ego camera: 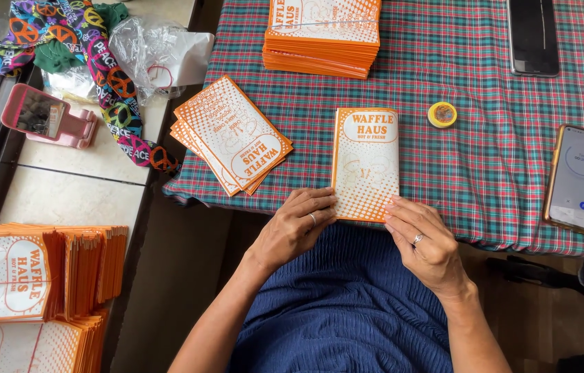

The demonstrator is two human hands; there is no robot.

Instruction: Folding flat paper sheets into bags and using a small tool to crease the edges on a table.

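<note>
Head view, left to right. Stacked orange-and-white paper bags (29,276) fill the lower left corner. A small fanned pile of bags (233,135) lies on the plaid-covered tabletop (457,90). The left hand (299,228), fingers loosely curled, touches the lower left edge of a single flat bag (366,162) near the tabletop's front edge; the right hand (419,242) presses its lower right corner. A yellow tape roll (442,115) and a phone (578,178) lie further right.

Home workbench: stacked paper bags (323,34)
</note>
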